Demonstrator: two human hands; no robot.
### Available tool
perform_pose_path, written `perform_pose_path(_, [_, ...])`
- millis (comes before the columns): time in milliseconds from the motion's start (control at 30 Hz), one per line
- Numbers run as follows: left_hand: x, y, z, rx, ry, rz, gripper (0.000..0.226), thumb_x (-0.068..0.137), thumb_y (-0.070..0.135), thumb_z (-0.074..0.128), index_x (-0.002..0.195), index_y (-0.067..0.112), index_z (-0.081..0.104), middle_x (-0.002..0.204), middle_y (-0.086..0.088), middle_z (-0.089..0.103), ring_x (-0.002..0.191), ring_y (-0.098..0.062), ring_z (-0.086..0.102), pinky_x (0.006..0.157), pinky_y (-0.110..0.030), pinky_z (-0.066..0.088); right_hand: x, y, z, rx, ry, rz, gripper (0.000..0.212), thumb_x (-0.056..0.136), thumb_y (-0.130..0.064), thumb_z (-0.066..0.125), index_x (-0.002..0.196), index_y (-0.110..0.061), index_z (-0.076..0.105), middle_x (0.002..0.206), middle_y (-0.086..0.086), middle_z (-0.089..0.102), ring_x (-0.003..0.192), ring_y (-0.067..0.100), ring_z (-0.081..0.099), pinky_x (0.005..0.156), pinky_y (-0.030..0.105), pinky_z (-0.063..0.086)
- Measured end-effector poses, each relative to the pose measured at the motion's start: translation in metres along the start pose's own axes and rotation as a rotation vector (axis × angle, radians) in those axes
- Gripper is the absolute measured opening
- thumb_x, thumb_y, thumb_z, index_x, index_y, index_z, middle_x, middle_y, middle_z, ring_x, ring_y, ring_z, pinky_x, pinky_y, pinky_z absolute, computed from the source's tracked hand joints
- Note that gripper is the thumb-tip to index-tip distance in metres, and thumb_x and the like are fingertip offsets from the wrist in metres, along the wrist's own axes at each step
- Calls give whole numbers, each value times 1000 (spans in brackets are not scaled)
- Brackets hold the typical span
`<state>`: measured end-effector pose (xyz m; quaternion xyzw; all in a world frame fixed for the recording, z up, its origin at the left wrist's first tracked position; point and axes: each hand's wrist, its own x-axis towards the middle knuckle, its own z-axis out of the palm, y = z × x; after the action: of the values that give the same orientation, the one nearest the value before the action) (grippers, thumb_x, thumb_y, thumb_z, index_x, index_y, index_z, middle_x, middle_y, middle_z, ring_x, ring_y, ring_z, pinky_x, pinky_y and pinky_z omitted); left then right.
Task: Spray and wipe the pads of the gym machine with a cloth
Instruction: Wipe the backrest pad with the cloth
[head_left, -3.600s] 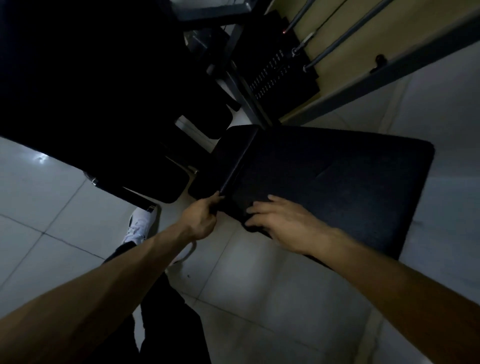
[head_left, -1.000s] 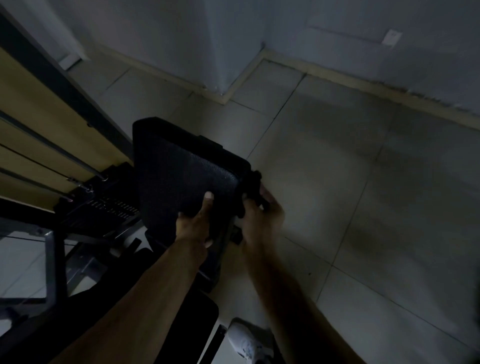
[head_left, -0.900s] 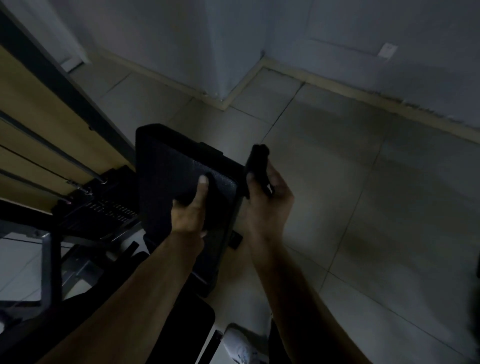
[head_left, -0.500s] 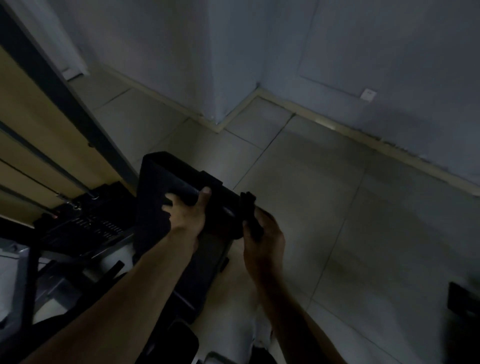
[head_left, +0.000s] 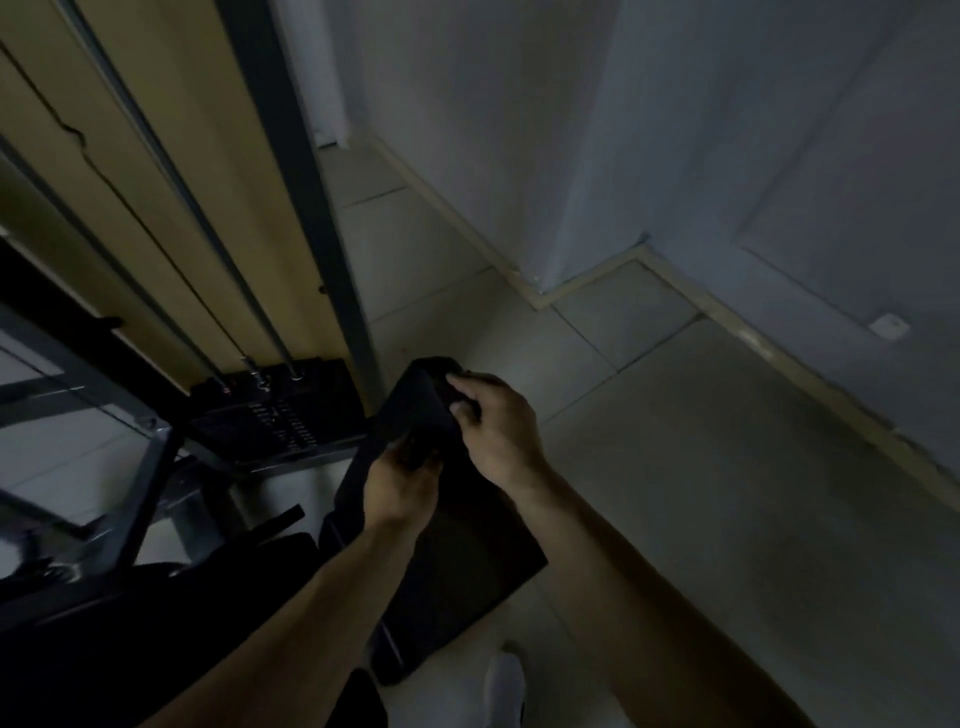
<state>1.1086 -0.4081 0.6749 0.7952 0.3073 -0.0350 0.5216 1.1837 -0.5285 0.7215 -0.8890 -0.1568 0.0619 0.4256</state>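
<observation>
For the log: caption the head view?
Left hand and right hand grip a dark cloth on the black pad, beside the weight stack.

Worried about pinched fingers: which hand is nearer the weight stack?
Left. The left hand is just right of the weight stack, over the black pad; the right hand is farther right, beyond it.

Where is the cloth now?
Head view, centre: the dark cloth is held by the left hand and right hand over the black pad, right of the weight stack.
</observation>
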Motion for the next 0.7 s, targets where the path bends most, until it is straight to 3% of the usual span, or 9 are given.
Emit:
perform_pose_path(100, [22,19,-5,-45,41,15,51,100,36,56,149,25,50,148,-7,55,128,-29,58,107,-44,49,-30,18,-25,-8,-57,-67,43,100,-12,64,142,-23,62,143,-5,61,130,8,56,110,18,43])
perform_pose_path(167, [33,33,-6,-11,29,25,61,103,36,55,160,24,34,167,-10,28,148,-31,37,119,-40,36,-57,34,-38,-32,-63,-111,45,99,-10,65,142,-21,62,143,-6,61,131,5,54,110,19,44])
perform_pose_path(233, [41,37,-5,-17,-9,6,68,104,39,55,163,23,24,171,-6,11,155,-26,20,119,-31,26,-76,45,-41,-29,-54,-123,46,97,-9,67,142,-22,62,144,-10,58,132,-3,50,109,16,45])
perform_pose_path(300, [45,32,-4,-30,-33,27,71,103,42,55,163,24,20,171,-1,10,156,-21,16,115,-24,21,-71,48,-35,-14,-54,-117,46,97,-9,68,141,-22,63,145,-12,57,132,-5,49,108,14,44])
perform_pose_path(433, [50,19,-9,-66,-42,70,67,103,40,57,160,30,25,164,13,11,154,-11,6,113,-18,14,-1,26,-5,-35,-76,-125,41,99,-15,67,139,-20,65,144,-3,61,131,7,55,109,18,44])
perform_pose_path(500, [49,21,-10,-78,-65,123,59,105,33,55,156,35,26,152,22,12,154,-11,2,113,-17,12,41,7,9,-35,-89,-104,38,101,-18,64,139,-21,65,143,-4,62,130,9,56,104,10,38])
perform_pose_path(600, [47,25,-10,-108,-92,127,64,104,34,56,159,32,24,154,21,8,155,-14,-2,117,-21,11,74,-6,17,6,-119,-59,36,103,-18,60,138,-25,65,137,-6,64,123,8,60,88,-5,32])
perform_pose_path(700, [47,19,-12,-45,-108,95,74,102,48,52,162,28,14,166,9,4,155,-14,0,123,-28,11,51,1,0,18,-162,-131,39,101,-14,62,139,-23,65,137,-7,63,123,5,59,100,7,43])
